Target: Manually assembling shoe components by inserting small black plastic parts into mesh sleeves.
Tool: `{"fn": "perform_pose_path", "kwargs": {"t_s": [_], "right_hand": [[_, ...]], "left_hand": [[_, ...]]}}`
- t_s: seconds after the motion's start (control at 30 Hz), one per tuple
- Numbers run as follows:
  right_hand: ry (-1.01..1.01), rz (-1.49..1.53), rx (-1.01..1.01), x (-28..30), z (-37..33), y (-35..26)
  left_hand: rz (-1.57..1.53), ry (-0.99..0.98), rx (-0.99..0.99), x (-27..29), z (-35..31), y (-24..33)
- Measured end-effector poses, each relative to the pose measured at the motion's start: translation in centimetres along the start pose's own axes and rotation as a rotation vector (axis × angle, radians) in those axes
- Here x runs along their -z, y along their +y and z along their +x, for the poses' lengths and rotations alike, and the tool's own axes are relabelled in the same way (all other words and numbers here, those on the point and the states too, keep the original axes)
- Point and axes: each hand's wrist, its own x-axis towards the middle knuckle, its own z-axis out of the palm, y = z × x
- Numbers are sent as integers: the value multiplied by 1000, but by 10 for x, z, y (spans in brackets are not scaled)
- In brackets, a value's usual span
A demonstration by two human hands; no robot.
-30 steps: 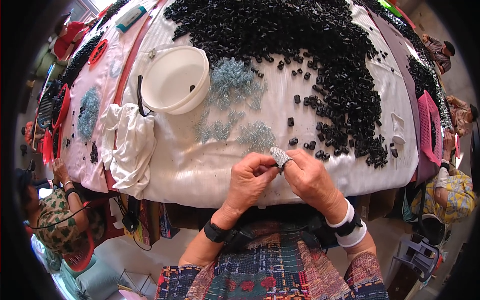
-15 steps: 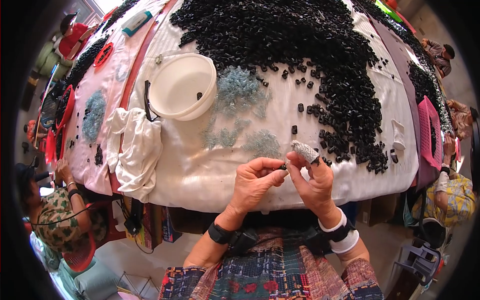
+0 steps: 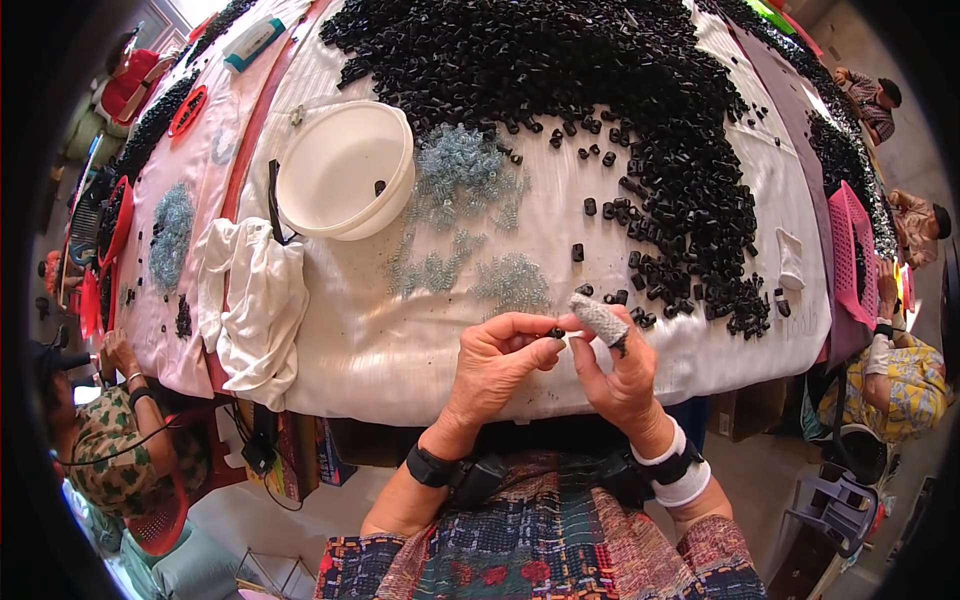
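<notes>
Between the thumb and forefinger of my left hand (image 3: 488, 368) a small black plastic piece (image 3: 556, 333) is pinched, held just over the near part of the cloth. Close on its right is my right hand (image 3: 622, 385), thumb and fingers bent toward the piece with a gap between them. A grey knitted finger cover (image 3: 601, 318) wraps one right finger. Anything tiny at the right fingertips is too small to make out. Beyond both hands lie small translucent bluish pieces (image 3: 460, 165) in loose clusters. A large heap of black plastic pieces (image 3: 560, 60) spreads across the far side and right.
A white basin (image 3: 335, 165) with one black piece inside stands at left, beside a crumpled white cloth (image 3: 255, 310). White fabric (image 3: 400, 355) covers the table. A pink basket (image 3: 850, 250) is at right. Other people sit at both sides, one in a camouflage shirt (image 3: 115, 440).
Both hands sit slightly farther left, still close together, with the pinched black piece. The covered right finger has tipped down toward it. The whole view has shifted a little.
</notes>
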Motion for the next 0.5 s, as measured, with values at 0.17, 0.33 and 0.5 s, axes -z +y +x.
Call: {"fn": "perform_pose_path", "kwargs": {"t_s": [0.17, 0.33, 0.5], "right_hand": [[124, -85, -193, 10, 1, 8], [73, -297, -8, 16, 5, 24], [18, -306, -32, 14, 9, 30]], "left_hand": [[21, 42, 13, 4, -2, 1], [0, 53, 5, 7, -2, 0], [-22, 45, 5, 7, -2, 1]]}}
